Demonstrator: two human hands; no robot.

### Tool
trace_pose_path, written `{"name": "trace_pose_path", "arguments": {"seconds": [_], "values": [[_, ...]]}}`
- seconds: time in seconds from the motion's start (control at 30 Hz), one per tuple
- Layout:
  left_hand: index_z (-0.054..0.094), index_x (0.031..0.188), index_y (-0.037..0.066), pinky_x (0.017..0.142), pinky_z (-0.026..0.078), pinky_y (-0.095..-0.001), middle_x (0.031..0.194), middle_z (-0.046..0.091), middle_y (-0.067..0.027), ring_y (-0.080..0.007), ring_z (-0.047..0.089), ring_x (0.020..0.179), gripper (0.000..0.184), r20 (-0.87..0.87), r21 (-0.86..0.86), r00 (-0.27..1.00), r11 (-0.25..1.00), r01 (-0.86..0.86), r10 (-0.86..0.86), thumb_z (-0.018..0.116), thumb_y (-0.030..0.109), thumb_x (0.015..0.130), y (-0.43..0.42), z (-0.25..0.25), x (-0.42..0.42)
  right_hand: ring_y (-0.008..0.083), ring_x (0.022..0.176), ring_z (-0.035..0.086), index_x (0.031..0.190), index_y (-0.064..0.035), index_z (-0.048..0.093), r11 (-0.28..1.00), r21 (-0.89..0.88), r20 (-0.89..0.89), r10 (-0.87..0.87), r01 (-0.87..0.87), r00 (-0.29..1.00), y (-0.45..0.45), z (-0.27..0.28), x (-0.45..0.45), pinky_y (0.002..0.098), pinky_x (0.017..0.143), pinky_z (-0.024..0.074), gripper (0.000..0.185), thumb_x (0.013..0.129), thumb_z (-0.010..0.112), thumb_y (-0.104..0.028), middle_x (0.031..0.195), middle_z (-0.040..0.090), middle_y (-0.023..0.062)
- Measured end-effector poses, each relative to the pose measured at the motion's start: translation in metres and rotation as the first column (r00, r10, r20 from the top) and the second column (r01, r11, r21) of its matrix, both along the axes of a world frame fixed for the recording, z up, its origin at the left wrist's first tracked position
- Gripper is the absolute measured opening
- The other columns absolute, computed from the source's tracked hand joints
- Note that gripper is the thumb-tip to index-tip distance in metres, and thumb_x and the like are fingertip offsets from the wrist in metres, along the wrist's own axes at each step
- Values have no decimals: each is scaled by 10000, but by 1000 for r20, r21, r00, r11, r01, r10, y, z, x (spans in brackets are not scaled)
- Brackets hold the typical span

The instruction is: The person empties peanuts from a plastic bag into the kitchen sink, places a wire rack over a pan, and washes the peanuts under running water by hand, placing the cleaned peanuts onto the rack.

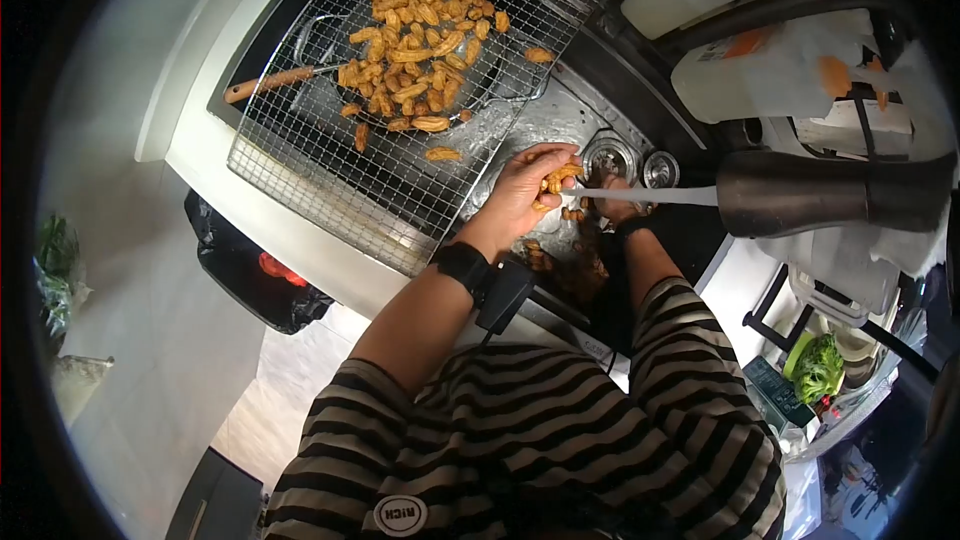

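My left hand [527,188], with a black watch on its wrist, is closed around several small golden-brown pieces [562,176] that look like fried dough. Close by on the right is my right hand [618,204], lower and in shadow, its fingers partly hidden by a long pale strip [640,196] that passes over it. Whether it grips anything, I cannot make out. More brown pieces [540,257] lie below the hands. A wire rack [300,165] beside my left hand carries a heap of golden-brown pieces [425,40], with a few scattered around it.
A wooden handle [268,84] reaches out at the rack's left side. The pale strip joins a dark cylinder [795,194] on the right. Stove burner parts [610,155] sit beyond my hands. Large plastic jugs [765,75] stand at upper right. A black-bagged bin [235,265] is lower left.
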State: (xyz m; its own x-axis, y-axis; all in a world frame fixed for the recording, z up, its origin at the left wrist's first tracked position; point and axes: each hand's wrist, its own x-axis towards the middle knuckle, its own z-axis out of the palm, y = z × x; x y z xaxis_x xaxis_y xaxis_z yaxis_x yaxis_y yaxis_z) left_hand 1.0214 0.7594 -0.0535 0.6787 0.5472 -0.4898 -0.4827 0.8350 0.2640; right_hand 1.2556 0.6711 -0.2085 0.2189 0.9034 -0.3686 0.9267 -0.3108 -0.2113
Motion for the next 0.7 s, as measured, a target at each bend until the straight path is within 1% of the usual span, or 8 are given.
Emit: {"name": "trace_pose_path", "arguments": {"seconds": [0.13, 0.2, 0.23, 0.27, 0.3, 0.43, 0.6, 0.7], "values": [[562, 992, 50, 411, 330, -151, 875, 572, -58, -106, 520, 662, 164, 12, -39, 1000, 999, 13, -13, 559, 117, 843, -2, 0, 0, 399, 783, 581, 824, -12, 578, 966, -73, 140, 256, -248, 956, 4, 22, 5, 460, 674, 459, 295, 765, 546, -299, 829, 598, 241], [535, 1045, 45, 409, 341, -147, 918, 539, -73, -116, 510, 691, 202, 38, -89, 999, 996, 25, -22, 539, 127, 860, -1, -2, -2, 316, 685, 592, 807, -8, 552, 948, 318, -116, 39, 0, 992, 3, 27, 2, 412, 558, 446, 292, 830, 492, -292, 733, 593, 198], [529, 1051, 60, 441, 386, -152, 920, 534, -74, -127, 522, 707, 212, 91, -120, 995, 992, 40, -30, 541, 151, 860, -2, -5, -2, 252, 644, 564, 812, -12, 539, 945, 121, -511, -203, 303, 836, 7, 43, -3, 359, 511, 427, 258, 845, 480, -261, 718, 578, 161], [531, 1047, 63, 457, 404, -154, 919, 533, -74, -132, 526, 713, 210, 124, -157, 992, 987, 42, -23, 542, 157, 859, -3, -8, 0, 188, 602, 537, 817, -17, 527, 858, -171, -766, -424, 484, 482, 12, 59, -8, 307, 465, 409, 225, 859, 468, -229, 703, 563, 125], [534, 1042, 65, 472, 421, -157, 919, 532, -74, -137, 531, 720, 209, 154, -195, 988, 980, 47, -17, 543, 162, 857, -4, -8, 1, 101, 583, 461, 863, -22, 508, 626, -411, -865, -498, 662, -65, 18, 122, -44, 214, 435, 356, 155, 870, 445, -164, 737, 531, 75], [537, 993, 31, 587, 504, -218, 922, 558, -81, -170, 566, 777, 205, 209, -311, 976, 950, 7, 61, 552, 176, 849, -16, 4, 9, 115, 609, 471, 975, -7, 500, 512, -477, -860, -106, 714, -499, 22, 197, -96, 212, 478, 397, 122, 876, 464, -71, 792, 527, 72], [541, 959, 35, 775, 486, -322, 937, 576, -79, -195, 566, 865, 200, 234, -228, 957, 966, -119, 173, 531, 207, 859, -27, 27, 19, 124, 726, 507, 935, -31, 528, 315, -144, -961, 183, 938, -209, 32, 206, -131, 254, 625, 445, 96, 887, 480, -99, 812, 539, 45], [541, 981, 62, 860, 432, -341, 972, 577, -77, -216, 546, 936, 227, 159, -140, 982, 987, -80, 102, 494, 257, 876, -32, 39, 21, 110, 642, 528, 879, -3, 558, 362, 62, -991, -85, 930, 100, 28, 225, -147, 211, 618, 420, 86, 835, 495, -40, 794, 562, 63]]}}
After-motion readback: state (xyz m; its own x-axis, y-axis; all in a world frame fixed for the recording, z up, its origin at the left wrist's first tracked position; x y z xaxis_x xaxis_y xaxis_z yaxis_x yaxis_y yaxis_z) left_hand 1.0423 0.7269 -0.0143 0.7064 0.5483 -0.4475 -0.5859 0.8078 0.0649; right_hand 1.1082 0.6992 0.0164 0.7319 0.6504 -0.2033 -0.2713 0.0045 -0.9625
